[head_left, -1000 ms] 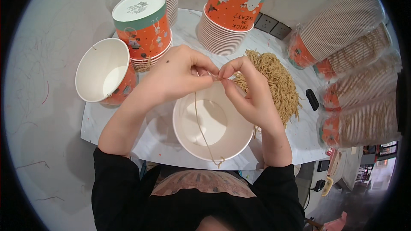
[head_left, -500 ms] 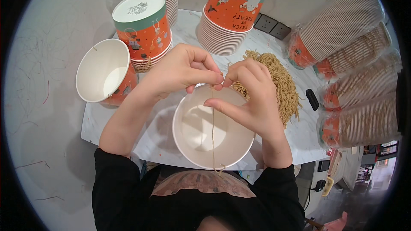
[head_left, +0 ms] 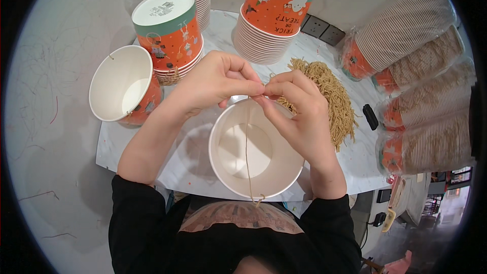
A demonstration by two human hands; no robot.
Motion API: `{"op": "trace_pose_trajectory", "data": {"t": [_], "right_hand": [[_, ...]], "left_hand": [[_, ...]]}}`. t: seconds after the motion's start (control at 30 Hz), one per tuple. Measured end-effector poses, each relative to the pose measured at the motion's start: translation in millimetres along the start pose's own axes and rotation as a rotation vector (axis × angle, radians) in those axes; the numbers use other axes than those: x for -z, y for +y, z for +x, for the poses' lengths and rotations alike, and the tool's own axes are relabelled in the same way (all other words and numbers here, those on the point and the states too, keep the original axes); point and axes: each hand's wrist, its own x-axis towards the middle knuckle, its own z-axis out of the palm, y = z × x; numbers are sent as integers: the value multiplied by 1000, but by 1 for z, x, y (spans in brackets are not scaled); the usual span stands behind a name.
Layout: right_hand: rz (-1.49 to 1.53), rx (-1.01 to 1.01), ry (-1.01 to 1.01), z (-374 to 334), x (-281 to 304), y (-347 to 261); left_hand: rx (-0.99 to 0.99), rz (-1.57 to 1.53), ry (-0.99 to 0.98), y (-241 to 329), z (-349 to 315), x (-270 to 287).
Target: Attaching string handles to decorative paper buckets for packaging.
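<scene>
A white-lined paper bucket (head_left: 278,170) stands mouth up on the table right in front of me. A thin tan string (head_left: 247,147) runs across its opening, from a knot at the near rim to my fingers at the far rim. My left hand (head_left: 220,78) pinches the string there between thumb and fingers. My right hand (head_left: 300,109) meets it, thumb and fingertips pressed together at the same spot. The fingers partly hide what they grip at the far rim. A heap of tan strings (head_left: 329,96) lies just beyond my right hand.
To the left, another bucket (head_left: 122,83) with string through its rim leans by an upturned orange bucket stack (head_left: 172,38). Another upturned stack (head_left: 274,10) stands at the back. Wrapped bucket stacks (head_left: 406,20) lie at right, near a small black object (head_left: 370,117) and wall sockets (head_left: 317,27).
My right thumb has come up and closed against the fingers, so that hand now pinches beside my left. The bucket has shifted slightly to the right and up.
</scene>
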Motion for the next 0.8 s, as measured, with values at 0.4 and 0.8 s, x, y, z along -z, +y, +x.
{"op": "trace_pose_trajectory", "data": {"t": [0.4, 0.8], "right_hand": [[24, -18, -24, 0, 0, 0], [87, -20, -51, 5, -3, 8]], "left_hand": [[-120, 53, 9, -17, 9, -1], [-281, 355, 257, -12, 0, -18]]}}
